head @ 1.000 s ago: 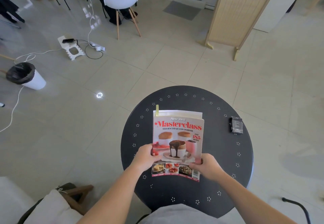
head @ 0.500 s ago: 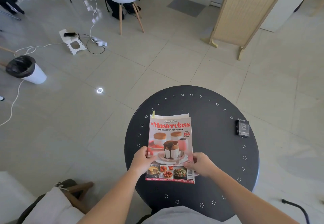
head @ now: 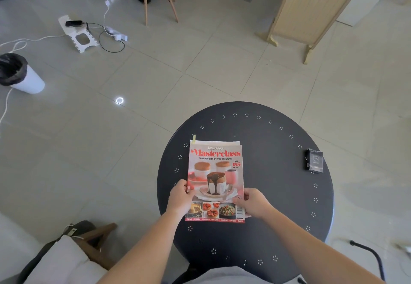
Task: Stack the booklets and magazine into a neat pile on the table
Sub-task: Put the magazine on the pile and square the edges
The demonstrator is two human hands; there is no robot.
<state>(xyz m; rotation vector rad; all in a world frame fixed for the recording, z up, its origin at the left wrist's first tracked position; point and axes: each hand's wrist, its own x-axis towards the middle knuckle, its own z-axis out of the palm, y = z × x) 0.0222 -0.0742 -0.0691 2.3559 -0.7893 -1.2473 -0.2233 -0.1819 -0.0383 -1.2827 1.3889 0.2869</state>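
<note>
A "Masterclass" cookbook magazine with a red title and dessert photos lies on top of a pile on the round black table. Pale booklet edges peek out beyond its far edge, with a yellow tab at the far left corner. My left hand grips the pile's left edge near the bottom. My right hand grips the right edge near the lower corner. The booklets underneath are mostly hidden.
A small black box lies near the table's right rim. On the floor are a white bin with a black liner, a white step stool with cables, chair legs and a wooden screen. A cushioned seat is at lower left.
The pile has turned from slightly skewed to squarer with me, and the booklets show less at its far edge. Both hands keep hold of its sides. My head has tipped further down.
</note>
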